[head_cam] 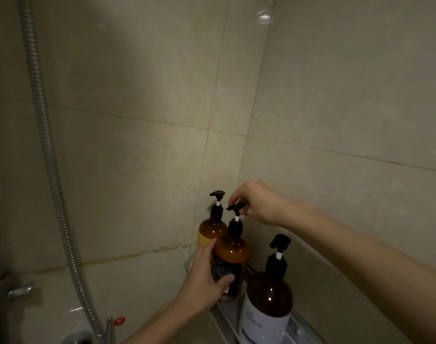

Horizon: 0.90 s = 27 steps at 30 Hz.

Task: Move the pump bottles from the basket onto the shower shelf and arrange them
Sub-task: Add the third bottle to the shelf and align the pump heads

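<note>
Bottles sit on shelf (226,316) in corner, left hand (207,281) clamped round middle bottle (230,254) w/ right hand (256,202) fingers pinched on its pump (235,207); twisting too hard could tip it into back bottle (212,229).

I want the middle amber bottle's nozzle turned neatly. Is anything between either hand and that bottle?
Nothing visible. The left hand wraps the middle amber pump bottle and the right hand pinches its black pump head.

three amber pump bottles (233,254), upright, shelf (226,311)
</note>
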Tool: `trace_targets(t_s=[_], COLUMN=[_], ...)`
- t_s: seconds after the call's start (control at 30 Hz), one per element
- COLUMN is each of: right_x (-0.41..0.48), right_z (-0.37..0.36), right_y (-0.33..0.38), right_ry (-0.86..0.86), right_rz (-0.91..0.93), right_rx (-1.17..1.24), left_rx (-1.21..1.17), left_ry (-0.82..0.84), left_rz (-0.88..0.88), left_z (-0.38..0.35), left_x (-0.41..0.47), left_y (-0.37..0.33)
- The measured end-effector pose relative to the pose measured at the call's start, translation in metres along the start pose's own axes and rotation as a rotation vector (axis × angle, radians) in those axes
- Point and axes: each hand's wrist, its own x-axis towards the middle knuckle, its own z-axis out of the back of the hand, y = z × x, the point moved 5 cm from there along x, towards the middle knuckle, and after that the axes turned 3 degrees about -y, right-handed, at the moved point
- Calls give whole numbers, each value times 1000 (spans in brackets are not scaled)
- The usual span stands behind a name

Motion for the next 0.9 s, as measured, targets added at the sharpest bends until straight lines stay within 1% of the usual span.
trace_targets(t_s=[0.2,0.53,0.67,0.73,0.8,0.9], right_x=[0,-1,-1,-2,-3,-4], right_z=[-1,-1,-2,-2,-2,-2], right_y=[-1,-1,1,1,2,4], right_ry=[-8,-30,-38,-42,-46,-48], right_rz=[3,-4,1,-2,0,2], right_rx=[-7,-8,-12,-12,-19,-27], left_rx=[61,-93,-101,-50,9,9], left_ry=[-136,16,46,12,-66,-127], left_rz=[0,65,31,23,41,15], left_z=[0,1,0,-1,0,2], left_x=[0,2,-1,-4,-6,-5], left_y=[-5,4,3,1,-3,-6])
